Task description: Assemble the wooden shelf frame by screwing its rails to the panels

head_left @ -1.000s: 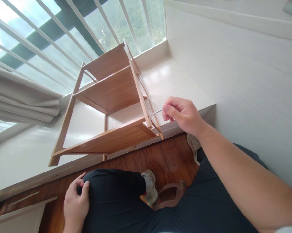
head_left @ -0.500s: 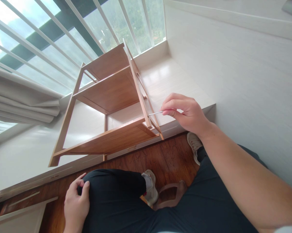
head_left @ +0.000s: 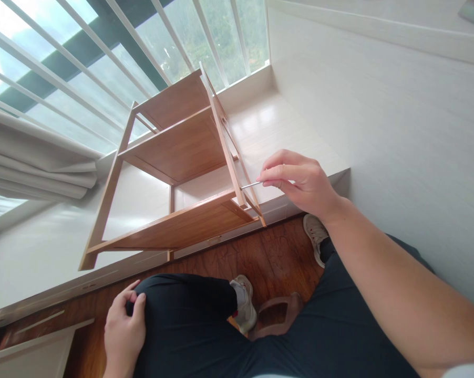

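Now pinching a thin metal key [head_left: 251, 185] between thumb and fingertips of right hand [head_left: 300, 181], key tip set into side rail of shelf [head_left: 182, 173] near its lowest board. Shelf standing on white ledge [head_left: 284, 131] by window [head_left: 103, 58], three wooden boards between slanted side frames. Left hand [head_left: 123, 331] well apart from right, lying on dark-trousered knee [head_left: 182, 304], fingers curled loosely against cloth, holding nothing. Below, brown wood floor [head_left: 268, 257], two pale shoes [head_left: 245, 307], a brown stool [head_left: 278, 315] between legs. Curtain [head_left: 35, 163] bunched at left beside window bars.
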Demonstrator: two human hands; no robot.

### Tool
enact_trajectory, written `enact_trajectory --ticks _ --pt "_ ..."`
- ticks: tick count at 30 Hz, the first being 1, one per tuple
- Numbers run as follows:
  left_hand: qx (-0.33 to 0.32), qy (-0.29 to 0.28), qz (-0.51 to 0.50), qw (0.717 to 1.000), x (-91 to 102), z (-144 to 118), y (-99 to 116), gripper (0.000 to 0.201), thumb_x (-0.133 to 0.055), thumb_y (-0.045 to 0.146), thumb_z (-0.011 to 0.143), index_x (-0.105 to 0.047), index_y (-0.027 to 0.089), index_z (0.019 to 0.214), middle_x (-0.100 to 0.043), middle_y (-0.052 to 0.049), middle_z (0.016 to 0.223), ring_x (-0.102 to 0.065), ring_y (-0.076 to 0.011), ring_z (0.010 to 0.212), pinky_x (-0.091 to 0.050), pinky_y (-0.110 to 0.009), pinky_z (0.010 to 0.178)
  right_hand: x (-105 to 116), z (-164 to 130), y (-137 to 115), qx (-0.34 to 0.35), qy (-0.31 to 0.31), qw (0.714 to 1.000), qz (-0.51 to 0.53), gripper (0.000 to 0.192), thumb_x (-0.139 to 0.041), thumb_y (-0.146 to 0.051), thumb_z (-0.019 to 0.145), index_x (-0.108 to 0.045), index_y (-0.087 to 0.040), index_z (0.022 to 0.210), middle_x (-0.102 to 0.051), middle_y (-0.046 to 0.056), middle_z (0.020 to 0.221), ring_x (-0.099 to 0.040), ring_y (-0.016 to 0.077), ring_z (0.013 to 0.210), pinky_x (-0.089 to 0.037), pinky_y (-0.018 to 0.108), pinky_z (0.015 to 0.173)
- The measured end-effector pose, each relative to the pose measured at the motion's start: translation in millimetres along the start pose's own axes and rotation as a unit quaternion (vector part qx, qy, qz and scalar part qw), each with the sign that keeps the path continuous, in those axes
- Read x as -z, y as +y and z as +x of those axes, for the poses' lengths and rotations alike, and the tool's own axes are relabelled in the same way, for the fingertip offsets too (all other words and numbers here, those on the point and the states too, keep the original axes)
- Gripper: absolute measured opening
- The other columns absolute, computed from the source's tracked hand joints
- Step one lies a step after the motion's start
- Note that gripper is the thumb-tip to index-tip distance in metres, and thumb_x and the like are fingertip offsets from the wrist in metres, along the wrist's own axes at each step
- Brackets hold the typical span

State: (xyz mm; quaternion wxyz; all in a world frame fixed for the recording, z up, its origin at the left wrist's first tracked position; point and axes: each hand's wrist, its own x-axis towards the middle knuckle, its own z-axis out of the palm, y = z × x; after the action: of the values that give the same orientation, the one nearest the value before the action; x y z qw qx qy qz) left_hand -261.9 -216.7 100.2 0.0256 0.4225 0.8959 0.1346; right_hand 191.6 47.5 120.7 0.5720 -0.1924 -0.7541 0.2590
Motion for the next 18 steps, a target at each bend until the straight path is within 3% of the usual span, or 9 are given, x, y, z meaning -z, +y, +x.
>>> enact_trajectory --ticks 9,18 --pt "-0.002 0.006 0.002 1.000 -2.3 0.8 -5.9 0.033 -0.049 0.058 0.090 -0.045 0.026 0.082 -0.072 -0.005 0.139 -0.067 -0.0314 0.117 -0.047 -0.043 0.097 -2.7 1.9 2.1 0.016 0.007 1.000 -0.009 0.016 -0.067 -0.033 0.105 -0.081 -0.026 0.101 -0.076 0.005 0.098 -0.072 0.0198 0.094 -0.061 0.037 0.087" --pt "0.009 0.004 -0.009 1.000 -0.8 -1.1 -1.3 0.033 -0.048 0.058 0.089 -0.044 0.026 0.081 -0.071 -0.005 0.140 -0.067 -0.0331 0.119 -0.047 -0.046 0.098 -5.5 0.3 3.8 -0.012 0.029 0.999 -0.004 0.021 -0.073 -0.037 0.101 -0.082 -0.028 0.118 -0.081 0.005 0.101 -0.074 0.0181 0.091 -0.062 0.032 0.078"
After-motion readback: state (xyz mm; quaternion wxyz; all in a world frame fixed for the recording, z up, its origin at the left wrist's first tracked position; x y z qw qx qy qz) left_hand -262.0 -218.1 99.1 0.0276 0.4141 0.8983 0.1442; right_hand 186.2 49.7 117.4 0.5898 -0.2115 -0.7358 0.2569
